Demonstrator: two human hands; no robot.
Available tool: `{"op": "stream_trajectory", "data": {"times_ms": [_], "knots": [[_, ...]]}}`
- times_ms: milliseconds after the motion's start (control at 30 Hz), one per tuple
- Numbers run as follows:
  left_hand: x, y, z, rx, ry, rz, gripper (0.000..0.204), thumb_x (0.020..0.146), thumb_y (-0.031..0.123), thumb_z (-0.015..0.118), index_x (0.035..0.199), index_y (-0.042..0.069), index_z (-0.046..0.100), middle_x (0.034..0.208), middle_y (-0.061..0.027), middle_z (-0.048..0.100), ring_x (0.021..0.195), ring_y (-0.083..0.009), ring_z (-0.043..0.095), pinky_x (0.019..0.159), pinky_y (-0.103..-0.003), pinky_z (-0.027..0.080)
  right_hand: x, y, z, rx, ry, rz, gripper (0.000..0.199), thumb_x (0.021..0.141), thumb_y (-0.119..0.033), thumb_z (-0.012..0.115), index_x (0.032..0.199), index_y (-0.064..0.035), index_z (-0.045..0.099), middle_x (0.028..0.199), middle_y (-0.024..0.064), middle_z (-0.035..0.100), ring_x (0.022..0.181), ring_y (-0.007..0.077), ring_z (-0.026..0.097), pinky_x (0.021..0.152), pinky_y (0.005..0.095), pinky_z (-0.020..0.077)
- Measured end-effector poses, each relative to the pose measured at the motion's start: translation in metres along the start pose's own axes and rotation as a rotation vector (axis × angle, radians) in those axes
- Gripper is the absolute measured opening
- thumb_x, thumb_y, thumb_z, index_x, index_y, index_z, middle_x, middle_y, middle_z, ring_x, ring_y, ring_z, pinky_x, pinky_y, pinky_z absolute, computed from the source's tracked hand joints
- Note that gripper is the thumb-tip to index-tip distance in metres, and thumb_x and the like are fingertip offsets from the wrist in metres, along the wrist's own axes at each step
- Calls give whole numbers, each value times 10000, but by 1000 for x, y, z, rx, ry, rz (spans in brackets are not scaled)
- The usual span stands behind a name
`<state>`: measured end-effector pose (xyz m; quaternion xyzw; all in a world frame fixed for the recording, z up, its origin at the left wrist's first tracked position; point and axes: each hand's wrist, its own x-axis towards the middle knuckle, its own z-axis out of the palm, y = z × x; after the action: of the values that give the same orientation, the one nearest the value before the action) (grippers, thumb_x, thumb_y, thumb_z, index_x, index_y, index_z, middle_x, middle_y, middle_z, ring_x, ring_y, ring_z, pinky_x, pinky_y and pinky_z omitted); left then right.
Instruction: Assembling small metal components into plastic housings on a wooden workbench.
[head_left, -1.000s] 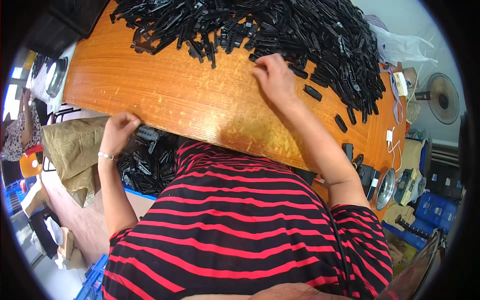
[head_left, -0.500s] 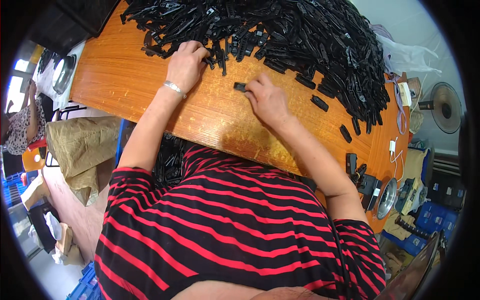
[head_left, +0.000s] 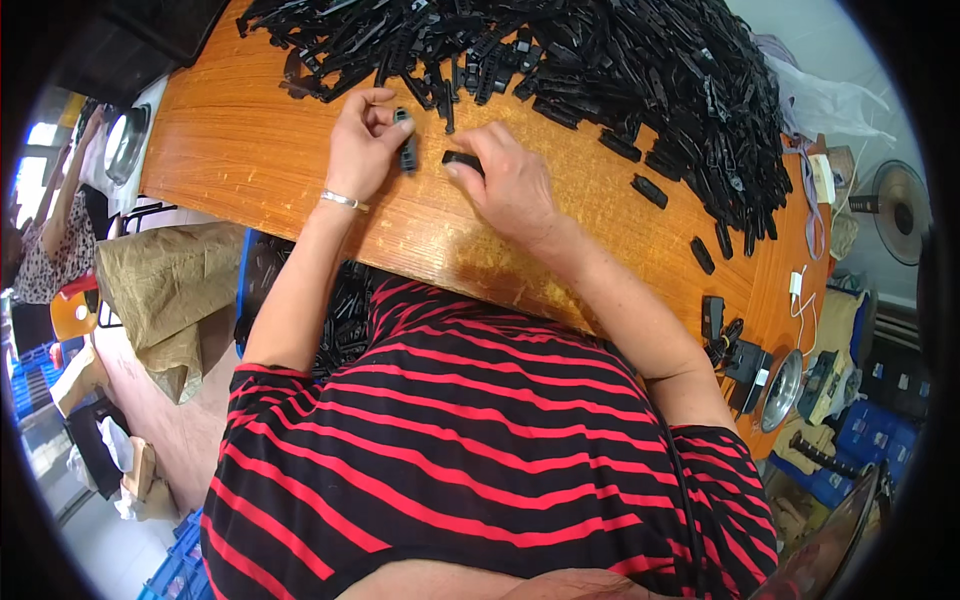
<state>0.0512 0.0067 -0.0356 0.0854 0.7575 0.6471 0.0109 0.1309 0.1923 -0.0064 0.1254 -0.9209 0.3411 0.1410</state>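
Surface [head_left: 250, 130], one, wooden, its far side loaded with a heap [head_left: 650, 70] of black parts whose loose fringe, I judge, could slide toward the near edge if knocked. Hands, two, both between heap and near edge: left hand [head_left: 366, 145], grip pinching one slim dark part [head_left: 408, 157]; right hand [head_left: 508, 182], grip pinching one short black part [head_left: 459, 159]. Main risk I log from my remote post: a slackened pinch or a bump between the two, dropping either part.
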Motion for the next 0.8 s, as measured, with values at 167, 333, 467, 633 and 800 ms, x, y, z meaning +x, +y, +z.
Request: {"op": "stream_trajectory", "data": {"times_ms": [167,333,467,633,800], "knots": [[-18,40,45,-493,-3,-148,420,817,-17,679,1195,-20,498,830,-27,589,671,-84,576,555,-184,472,4,-2,3,246,38,153,216,864,-167,660,1017,-24,609,847,103,661,758,203,663,638,321,514],[-10,44,39,-297,-187,-203,235,834,46,694,1041,-12,598,816,-18,614,698,-77,576,616,-183,476,9,13,-23,735,-108,525,205,897,-129,644,1051,5,627,733,17,625,532,51,535,471,209,441],[-5,34,40,18,-241,-93,204,831,79,709,997,0,622,780,1,618,674,-65,553,623,-192,470,9,22,-25,798,-168,667,187,918,-156,621,1005,9,607,664,28,613,467,60,515,408,211,413],[0,11,39,239,-248,4,205,802,161,742,920,22,650,714,-14,624,652,-95,565,620,-246,479,5,19,-23,618,-268,728,188,919,-179,619,925,-5,548,621,48,613,417,75,496,377,222,391],[-7,19,39,409,-227,-9,215,788,219,749,862,39,658,684,-47,634,625,-144,585,617,-293,488,2,20,-19,583,-249,730,198,919,-183,615,875,-19,513,608,56,609,400,80,482,361,231,376]]}}
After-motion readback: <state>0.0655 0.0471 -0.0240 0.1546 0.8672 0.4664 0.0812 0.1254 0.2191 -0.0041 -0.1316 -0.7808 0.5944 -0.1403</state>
